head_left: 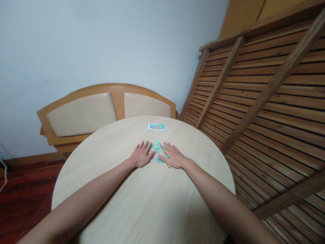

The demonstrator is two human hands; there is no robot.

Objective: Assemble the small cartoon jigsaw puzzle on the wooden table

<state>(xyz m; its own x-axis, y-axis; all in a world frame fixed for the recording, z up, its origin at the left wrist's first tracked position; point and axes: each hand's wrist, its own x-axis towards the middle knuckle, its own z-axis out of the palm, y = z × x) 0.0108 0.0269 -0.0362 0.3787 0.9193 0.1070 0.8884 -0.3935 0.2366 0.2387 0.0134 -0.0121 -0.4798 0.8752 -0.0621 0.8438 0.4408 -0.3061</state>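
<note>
A small heap of turquoise and pink puzzle pieces (pixel 157 152) lies near the middle of a round pale wooden table (pixel 122 189). My left hand (pixel 141 154) rests flat on the table at the left edge of the heap, fingers stretched out and slightly spread. My right hand (pixel 173 156) lies flat on the heap's right side, fingers extended and covering some of the pieces. Neither hand grips anything. Beyond the heap, toward the far rim, lies a small picture card (pixel 156 127) with a blue image.
A wooden headboard with two beige padded panels (pixel 101 110) leans against the pale wall behind the table. A large slatted wooden frame (pixel 266 101) slants up on the right. Dark red wooden floor (pixel 22 193) shows at the left.
</note>
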